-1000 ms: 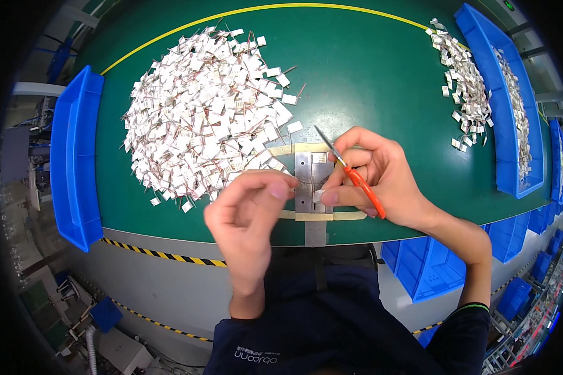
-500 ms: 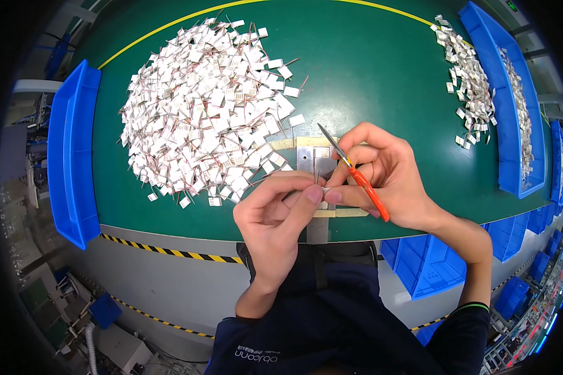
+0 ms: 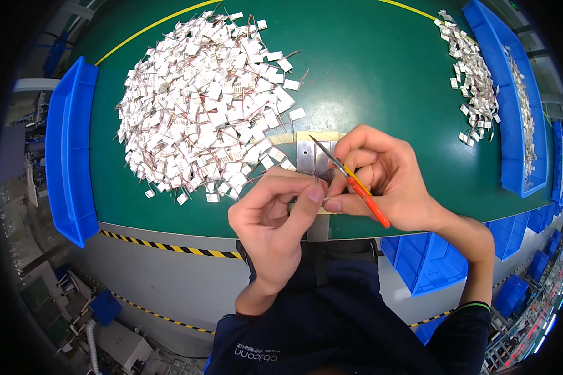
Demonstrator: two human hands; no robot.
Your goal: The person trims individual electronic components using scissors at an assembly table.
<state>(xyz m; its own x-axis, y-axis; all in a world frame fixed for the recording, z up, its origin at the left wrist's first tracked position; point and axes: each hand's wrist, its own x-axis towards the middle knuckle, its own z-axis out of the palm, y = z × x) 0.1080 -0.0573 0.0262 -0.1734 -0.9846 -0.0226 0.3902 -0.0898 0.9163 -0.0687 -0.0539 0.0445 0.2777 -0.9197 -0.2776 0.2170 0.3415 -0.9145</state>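
My left hand (image 3: 272, 215) is closed, thumb and index finger pinching a small wired piece whose thin dark wires (image 3: 316, 170) stick up above the fingertips. Most of that piece is hidden by the fingers. Close beside it, my right hand (image 3: 388, 181) holds a slim, pointed hand tool (image 3: 363, 192) with an orange-red and yellow handle, its dark tip slanting up to the left. The thumb and index fingertips of this hand meet at the same small piece. Behind the fingers sits a metal block (image 3: 306, 161) taped to the green table. Left of it lies a big pile of white connectors with wires (image 3: 206, 106).
A blue tray (image 3: 72, 156) stands at the table's left edge. At the far right are a smaller heap of connectors (image 3: 472, 75) and another blue tray (image 3: 510, 119) with more of them. Blue bins (image 3: 428, 262) stand below the front edge on the right.
The tool in my right hand has turned slightly, its tip shifting left and down, and more yellow shows on its handle. Both hands keep nearly the same pinch; the view has shifted slightly.
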